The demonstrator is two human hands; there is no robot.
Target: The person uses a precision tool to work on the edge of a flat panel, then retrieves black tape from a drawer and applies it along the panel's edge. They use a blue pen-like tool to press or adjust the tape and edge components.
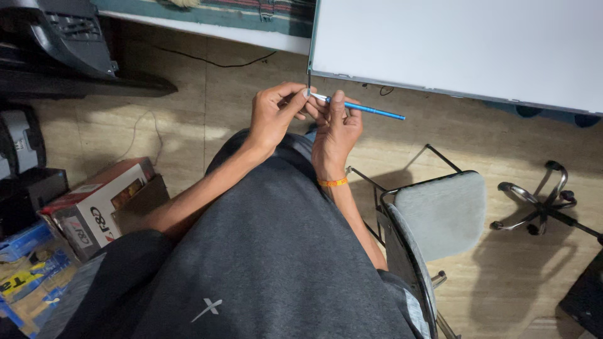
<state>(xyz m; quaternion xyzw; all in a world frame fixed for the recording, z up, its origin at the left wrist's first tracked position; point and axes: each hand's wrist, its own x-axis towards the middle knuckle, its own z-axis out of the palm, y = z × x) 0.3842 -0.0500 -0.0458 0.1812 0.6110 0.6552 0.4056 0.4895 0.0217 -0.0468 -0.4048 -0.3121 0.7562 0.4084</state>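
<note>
I see both hands pinching the blue screwdriver (pixel 364 109): left hand (pixel 271 116) at the tip, right hand (pixel 336 129) closed round the shaft (light, stiff, slim, I judge).

A grey padded chair (pixel 443 213) with a black metal frame stands on the beige tiled floor (pixel 188 125). A chrome swivel-chair base (pixel 540 204) lies to its right. At the left sit a cardboard box (pixel 94 204) and black equipment (pixel 56 44); a thin cable (pixel 213 63) trails across the tiles.

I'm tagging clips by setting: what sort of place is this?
Likely a small repair workshop. The hands hold a slim blue screwdriver at the corner of a large white panel, with boxes and a loose chair base on the floor.
</note>
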